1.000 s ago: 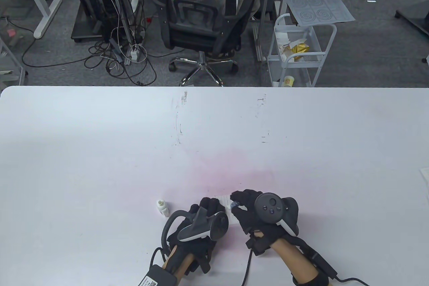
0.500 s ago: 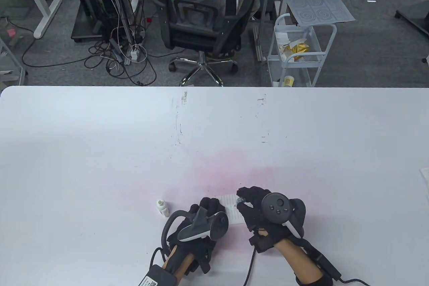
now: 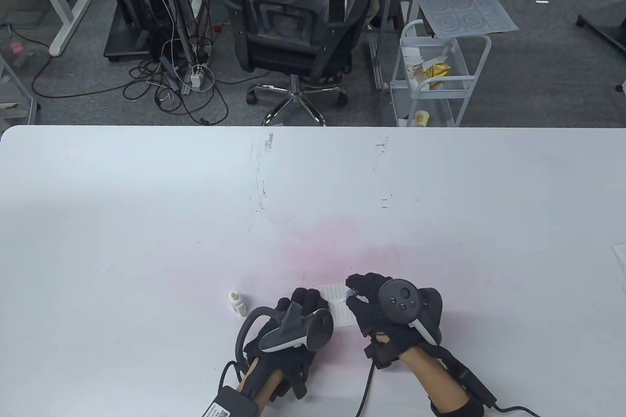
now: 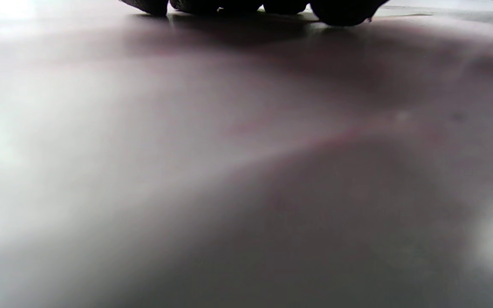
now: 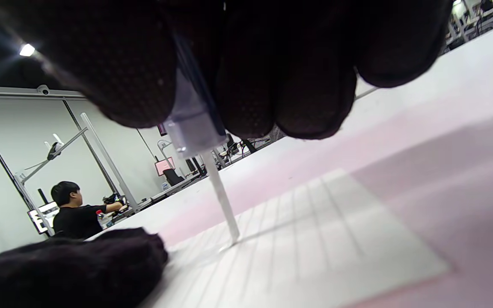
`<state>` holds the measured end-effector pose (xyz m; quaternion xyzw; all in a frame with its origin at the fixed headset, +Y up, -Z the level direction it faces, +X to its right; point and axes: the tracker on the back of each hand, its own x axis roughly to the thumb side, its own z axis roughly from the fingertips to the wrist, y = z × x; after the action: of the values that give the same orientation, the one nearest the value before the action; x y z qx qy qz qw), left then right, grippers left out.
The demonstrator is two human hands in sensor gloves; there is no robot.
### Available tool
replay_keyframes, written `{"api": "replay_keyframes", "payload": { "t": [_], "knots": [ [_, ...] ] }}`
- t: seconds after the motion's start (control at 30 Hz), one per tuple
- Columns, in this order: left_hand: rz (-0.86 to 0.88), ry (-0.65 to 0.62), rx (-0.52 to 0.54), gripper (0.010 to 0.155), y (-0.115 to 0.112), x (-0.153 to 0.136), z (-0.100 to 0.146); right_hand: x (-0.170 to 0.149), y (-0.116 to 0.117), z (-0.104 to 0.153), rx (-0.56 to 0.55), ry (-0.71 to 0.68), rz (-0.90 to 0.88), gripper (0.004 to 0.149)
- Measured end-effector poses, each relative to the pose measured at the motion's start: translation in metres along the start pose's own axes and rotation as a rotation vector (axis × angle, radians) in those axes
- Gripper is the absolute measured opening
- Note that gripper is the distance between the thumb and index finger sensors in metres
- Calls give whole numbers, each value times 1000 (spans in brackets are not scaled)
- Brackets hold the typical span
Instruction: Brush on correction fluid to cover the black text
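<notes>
A small lined white paper lies on the white table between my hands; it also shows in the right wrist view. My right hand pinches the translucent cap of the correction-fluid brush. Its thin white brush stem touches the paper. My left hand rests flat, fingers pressing the paper's left edge; its fingertips show at the top of the left wrist view. The open white correction-fluid bottle stands left of my left hand. No black text is readable.
A pink stain marks the table beyond the paper. Another sheet pokes in at the right edge. An office chair and a white cart stand past the table's far edge.
My right hand shifted right along the paper with the brush, then edged slightly back left. My left hand and the bottle have not moved.
</notes>
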<state>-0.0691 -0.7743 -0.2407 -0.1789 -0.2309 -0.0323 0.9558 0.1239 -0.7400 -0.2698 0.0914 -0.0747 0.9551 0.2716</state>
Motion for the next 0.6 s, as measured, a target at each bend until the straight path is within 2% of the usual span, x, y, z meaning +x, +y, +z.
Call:
{"api": "replay_keyframes", "payload": {
  "t": [0.17,0.3,0.43,0.6],
  "knots": [
    [0,0,0,64,0,0,0,2,-3,1,-35,-31,-58,47],
    [0,0,0,64,0,0,0,6,2,1,-29,-68,-99,47],
    [0,0,0,64,0,0,0,6,8,0,20,-57,-66,48],
    [0,0,0,64,0,0,0,0,1,1,4,-11,-9,47]
  ]
}}
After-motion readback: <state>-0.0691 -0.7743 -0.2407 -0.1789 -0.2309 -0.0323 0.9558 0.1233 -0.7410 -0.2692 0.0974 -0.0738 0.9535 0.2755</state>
